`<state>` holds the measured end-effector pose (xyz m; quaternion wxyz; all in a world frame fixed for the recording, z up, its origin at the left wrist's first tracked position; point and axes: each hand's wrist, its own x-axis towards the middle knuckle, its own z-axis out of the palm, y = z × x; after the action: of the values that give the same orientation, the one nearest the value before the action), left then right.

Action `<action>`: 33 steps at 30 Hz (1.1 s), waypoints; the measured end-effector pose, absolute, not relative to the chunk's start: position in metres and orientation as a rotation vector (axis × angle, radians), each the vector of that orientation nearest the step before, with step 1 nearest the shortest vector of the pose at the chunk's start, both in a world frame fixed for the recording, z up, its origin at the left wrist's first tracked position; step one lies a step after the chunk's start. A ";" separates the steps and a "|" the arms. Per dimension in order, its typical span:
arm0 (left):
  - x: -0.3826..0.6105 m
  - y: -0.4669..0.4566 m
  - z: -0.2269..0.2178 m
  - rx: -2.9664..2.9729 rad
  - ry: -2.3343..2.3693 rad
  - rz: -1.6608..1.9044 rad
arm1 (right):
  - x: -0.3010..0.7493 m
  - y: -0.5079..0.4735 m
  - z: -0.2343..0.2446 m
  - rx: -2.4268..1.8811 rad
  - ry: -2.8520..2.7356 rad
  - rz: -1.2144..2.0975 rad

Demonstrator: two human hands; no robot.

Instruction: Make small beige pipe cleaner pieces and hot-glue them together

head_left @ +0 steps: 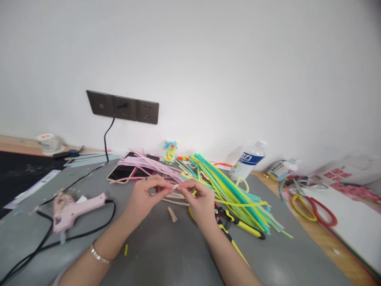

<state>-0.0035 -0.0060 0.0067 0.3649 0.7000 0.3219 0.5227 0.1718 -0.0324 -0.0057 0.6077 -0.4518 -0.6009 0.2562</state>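
Observation:
My left hand (147, 195) and my right hand (199, 198) meet over the grey mat (166, 254), each pinching an end of a short cream pipe cleaner piece (176, 186). Another short cream piece (172, 215) lies on the mat just below them. Longer cream stems (175, 198) lie under my hands. A fan of pink pipe cleaners (143, 163) spreads behind my left hand. Green, yellow and blue pipe cleaners (235, 192) spread to the right of my right hand. Yellow-handled pliers (238, 223) lie beside my right wrist.
A pink glue gun (74, 209) with a black cord lies at the left. A phone (126, 171) lies under the pink stems. A small colourful figure (170, 151), a water bottle (247, 160), wall sockets (122, 106) and red and yellow loops (312, 208) stand around.

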 end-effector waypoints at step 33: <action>-0.005 -0.009 0.001 2.241 0.807 0.264 | 0.181 -0.025 -0.012 -1.212 -1.634 0.554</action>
<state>-0.0046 -0.0088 0.0012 0.3641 0.8709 0.3138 0.1025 0.1811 -0.0246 -0.0117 0.4938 -0.4999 -0.6739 0.2283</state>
